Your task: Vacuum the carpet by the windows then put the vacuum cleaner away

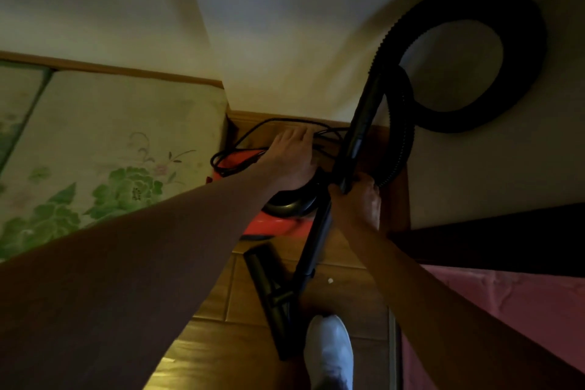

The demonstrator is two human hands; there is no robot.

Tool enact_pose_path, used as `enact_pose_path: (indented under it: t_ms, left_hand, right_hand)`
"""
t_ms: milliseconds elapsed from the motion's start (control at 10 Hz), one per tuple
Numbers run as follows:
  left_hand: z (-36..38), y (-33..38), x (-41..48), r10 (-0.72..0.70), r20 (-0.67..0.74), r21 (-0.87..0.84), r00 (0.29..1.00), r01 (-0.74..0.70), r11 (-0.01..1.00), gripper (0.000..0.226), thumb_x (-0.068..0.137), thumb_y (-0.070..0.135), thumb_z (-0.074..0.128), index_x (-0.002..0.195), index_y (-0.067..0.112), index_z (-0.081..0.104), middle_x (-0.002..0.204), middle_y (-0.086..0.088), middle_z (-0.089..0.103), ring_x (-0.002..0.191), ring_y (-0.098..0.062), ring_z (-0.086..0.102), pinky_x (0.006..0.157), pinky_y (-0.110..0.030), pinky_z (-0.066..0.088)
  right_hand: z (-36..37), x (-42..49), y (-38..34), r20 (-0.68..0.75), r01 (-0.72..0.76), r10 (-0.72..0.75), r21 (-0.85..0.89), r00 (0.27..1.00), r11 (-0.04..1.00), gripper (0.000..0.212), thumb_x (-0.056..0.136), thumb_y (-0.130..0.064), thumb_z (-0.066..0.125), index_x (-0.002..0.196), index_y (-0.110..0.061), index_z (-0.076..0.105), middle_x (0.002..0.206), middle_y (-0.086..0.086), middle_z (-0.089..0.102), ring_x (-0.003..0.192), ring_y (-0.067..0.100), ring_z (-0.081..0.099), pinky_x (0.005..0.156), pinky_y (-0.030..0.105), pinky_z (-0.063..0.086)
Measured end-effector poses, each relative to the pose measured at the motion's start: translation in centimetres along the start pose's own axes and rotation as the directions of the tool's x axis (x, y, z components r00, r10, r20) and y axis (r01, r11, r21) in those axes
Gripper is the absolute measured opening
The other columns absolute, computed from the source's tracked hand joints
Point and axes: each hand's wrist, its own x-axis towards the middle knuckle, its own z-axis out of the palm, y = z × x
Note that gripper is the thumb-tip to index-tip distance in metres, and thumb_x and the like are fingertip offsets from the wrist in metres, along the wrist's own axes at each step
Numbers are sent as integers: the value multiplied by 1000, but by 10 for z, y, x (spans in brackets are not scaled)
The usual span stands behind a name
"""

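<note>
Wooden floor (345, 304) fills a dim corner between pale walls. Right hand (359, 199), at centre, is clamped around the black wand (319, 231) where the ribbed hose (493, 19) joins it. Left hand (292, 158), at 10 o'clock from the right hand, lies fingers spread on the top of the red-and-black vacuum cleaner (285, 215), touching the loose black power cord (253, 133); whether it grips anything cannot be told. From the right hand the hose loops toward 1 o'clock against the wall. Floor nozzle (269, 288) rests on the floor at 7 o'clock, just beside a white shoe (329, 355). Floral mattress (104, 152) lies at 9 o'clock.
</note>
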Motion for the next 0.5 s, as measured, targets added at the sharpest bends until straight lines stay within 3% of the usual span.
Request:
enact_pose_path:
  t_ms: [100, 200, 300, 400, 500]
  left_hand:
    - [-16, -4, -25, -5, 52, -62, 999, 8, 998, 47, 100, 29, 47, 139, 2, 49, 142, -19, 49, 132, -36, 44, 108, -44, 38]
    - [-44, 2, -62, -23, 295, -71, 955, 46, 996, 29, 98, 20, 49, 97, -3, 67, 102, -19, 69, 97, -34, 67, 79, -42, 54]
    - [-88, 11, -109, -71, 475, -92, 877, 130, 987, 30, 96, 20, 52, 103, -3, 70, 94, -16, 75, 85, -29, 73, 76, -40, 61]
    - [-144, 28, -160, -29, 433, -120, 901, 89, 989, 33, 98, 17, 50, 108, -7, 70, 96, -22, 74, 88, -36, 72, 79, -43, 59]
    - [-214, 57, -220, 9, 334, -156, 942, 46, 987, 30, 99, 15, 46, 93, -2, 70, 87, -22, 68, 76, -34, 67, 66, -38, 52]
  right_hand:
    - [-14, -16, -6, 18, -21, 22, -34, 1000, 999, 48, 92, -22, 56, 136, -4, 47, 137, 17, 51, 128, 33, 47, 102, 39, 40]
    - [-40, -42, -21, 87, -36, 46, -112, 995, 993, 35, 93, -23, 52, 123, -6, 58, 129, 14, 58, 120, 31, 54, 92, 33, 43]
    - [-77, -76, -47, 173, 32, -3, -159, 985, 987, 20, 93, -16, 51, 99, -5, 66, 101, 4, 63, 105, 26, 61, 82, 31, 46]
    - [-118, -119, -76, 241, 91, -47, -174, 969, 981, 16, 95, -7, 50, 90, -3, 65, 96, 8, 62, 109, 32, 58, 93, 34, 45]
    - [-174, -175, -116, 238, 128, -78, -203, 968, 971, 22, 95, -7, 48, 81, -9, 65, 91, 7, 62, 113, 34, 59, 89, 31, 44]
